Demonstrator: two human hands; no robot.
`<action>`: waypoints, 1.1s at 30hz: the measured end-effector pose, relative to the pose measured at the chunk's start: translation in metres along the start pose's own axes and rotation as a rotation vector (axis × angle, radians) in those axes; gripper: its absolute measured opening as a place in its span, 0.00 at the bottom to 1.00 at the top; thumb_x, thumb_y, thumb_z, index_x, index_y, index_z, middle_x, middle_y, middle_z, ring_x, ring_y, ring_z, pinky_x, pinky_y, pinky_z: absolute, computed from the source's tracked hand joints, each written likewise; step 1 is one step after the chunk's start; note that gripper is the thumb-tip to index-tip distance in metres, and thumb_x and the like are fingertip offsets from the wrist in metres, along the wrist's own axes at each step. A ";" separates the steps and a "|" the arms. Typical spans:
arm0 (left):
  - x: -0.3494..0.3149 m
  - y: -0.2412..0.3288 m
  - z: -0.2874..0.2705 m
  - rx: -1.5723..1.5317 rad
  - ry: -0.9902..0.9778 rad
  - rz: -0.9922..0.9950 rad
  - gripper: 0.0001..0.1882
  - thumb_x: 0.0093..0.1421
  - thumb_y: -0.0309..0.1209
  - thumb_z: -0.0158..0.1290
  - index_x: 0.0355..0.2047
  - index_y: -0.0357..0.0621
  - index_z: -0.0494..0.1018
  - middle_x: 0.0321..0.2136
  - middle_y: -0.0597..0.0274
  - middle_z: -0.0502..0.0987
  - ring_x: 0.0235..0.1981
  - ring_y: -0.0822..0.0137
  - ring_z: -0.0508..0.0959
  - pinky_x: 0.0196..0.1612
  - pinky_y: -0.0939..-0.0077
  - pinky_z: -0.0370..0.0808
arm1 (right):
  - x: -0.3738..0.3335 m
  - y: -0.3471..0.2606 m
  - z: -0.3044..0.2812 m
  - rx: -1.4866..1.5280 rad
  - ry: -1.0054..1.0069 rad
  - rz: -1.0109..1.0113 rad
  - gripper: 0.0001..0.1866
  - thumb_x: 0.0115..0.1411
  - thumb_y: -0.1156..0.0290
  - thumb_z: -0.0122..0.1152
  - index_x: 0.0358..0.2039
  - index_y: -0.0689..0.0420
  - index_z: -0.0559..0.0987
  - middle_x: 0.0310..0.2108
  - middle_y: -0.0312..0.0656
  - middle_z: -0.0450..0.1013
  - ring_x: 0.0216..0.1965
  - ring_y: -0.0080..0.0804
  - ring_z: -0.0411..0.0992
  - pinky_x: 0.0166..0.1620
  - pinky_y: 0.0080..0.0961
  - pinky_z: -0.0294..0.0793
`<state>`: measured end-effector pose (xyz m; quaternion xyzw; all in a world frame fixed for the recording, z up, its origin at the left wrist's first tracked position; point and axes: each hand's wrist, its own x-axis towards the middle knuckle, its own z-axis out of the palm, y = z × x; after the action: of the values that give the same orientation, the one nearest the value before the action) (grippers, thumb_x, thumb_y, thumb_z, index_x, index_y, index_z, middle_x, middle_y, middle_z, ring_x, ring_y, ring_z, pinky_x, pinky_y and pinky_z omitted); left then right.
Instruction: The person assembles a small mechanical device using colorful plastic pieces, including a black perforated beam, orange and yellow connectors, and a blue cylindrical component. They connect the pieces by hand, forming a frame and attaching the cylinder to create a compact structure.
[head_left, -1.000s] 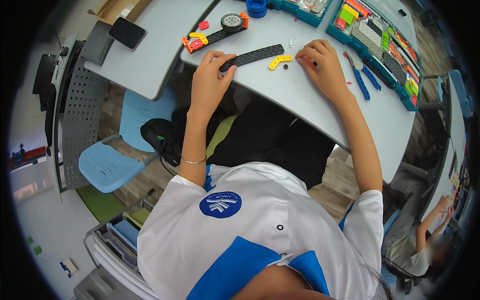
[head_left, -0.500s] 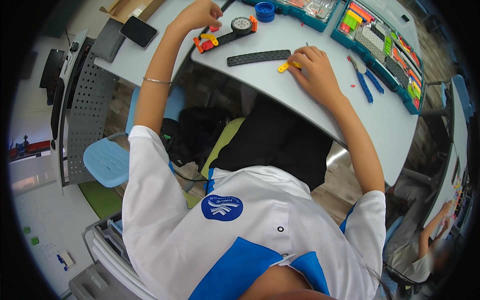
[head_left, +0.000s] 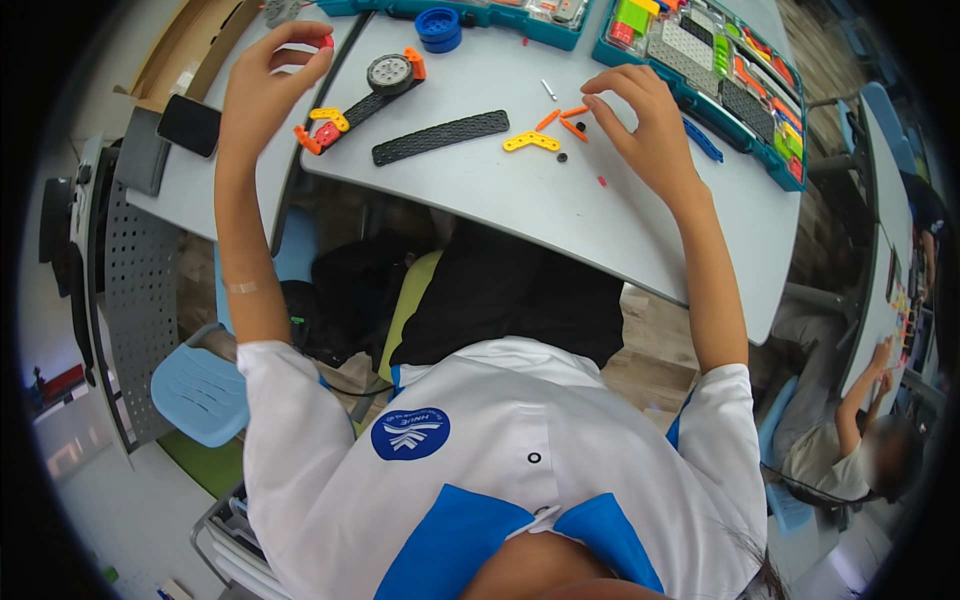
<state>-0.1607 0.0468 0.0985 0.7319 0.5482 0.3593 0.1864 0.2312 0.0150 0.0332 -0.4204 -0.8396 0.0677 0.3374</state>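
My left hand (head_left: 280,85) is raised at the upper left, thumb and fingertips pinched on a small red piece (head_left: 328,41). To its right lies a black perforated beam assembly (head_left: 372,106) with a grey-and-black wheel (head_left: 389,74), orange ends and yellow and red pieces. My right hand (head_left: 645,125) hovers over the table with thumb and fingers apart, beside several thin orange pieces (head_left: 573,130). Left of those are a bent yellow beam (head_left: 531,141) and a loose black perforated beam (head_left: 441,137). Near them lie a short metal rod (head_left: 549,90) and a tiny black piece (head_left: 562,157).
Teal cases of coloured building parts (head_left: 795,172) line the table's far and right sides, with blue-handled pliers (head_left: 704,140) by one. Two blue wheel rims (head_left: 438,30) are stacked at the back. A phone (head_left: 190,126) and an open cardboard box (head_left: 185,55) stand on the left table (head_left: 170,200).
My left hand has moved left, away from the assembly, with the red piece. My right hand has left the yellow beam, and the orange pieces now show. The whole view has shifted.
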 end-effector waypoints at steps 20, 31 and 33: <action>-0.087 0.077 0.171 -1.135 -0.003 -0.256 0.22 0.70 0.30 0.49 0.60 0.28 0.66 0.50 0.48 0.77 0.51 0.54 0.81 0.47 0.70 0.82 | 0.012 0.001 0.061 -0.137 0.063 0.101 0.06 0.55 0.74 0.66 0.35 0.57 0.80 0.32 0.38 0.74 0.40 0.36 0.70 0.44 0.33 0.67; -0.087 0.076 0.171 -1.189 -0.023 -0.257 0.21 0.68 0.25 0.52 0.58 0.28 0.66 0.50 0.48 0.76 0.52 0.54 0.80 0.48 0.67 0.83 | 0.007 -0.048 0.014 0.871 -0.068 0.351 0.09 0.68 0.76 0.54 0.45 0.62 0.79 0.40 0.36 0.75 0.42 0.21 0.73 0.50 0.23 0.73; -0.086 0.076 0.170 -1.186 -0.029 -0.250 0.21 0.67 0.24 0.53 0.58 0.27 0.66 0.50 0.47 0.75 0.52 0.55 0.79 0.49 0.66 0.83 | 0.005 -0.051 0.016 0.957 -0.052 0.356 0.10 0.67 0.75 0.56 0.46 0.62 0.80 0.40 0.38 0.76 0.42 0.23 0.75 0.51 0.24 0.73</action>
<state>0.0023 -0.0385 0.0073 0.4380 0.3340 0.5688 0.6108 0.1855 -0.0108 0.0435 -0.3535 -0.6380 0.5113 0.4545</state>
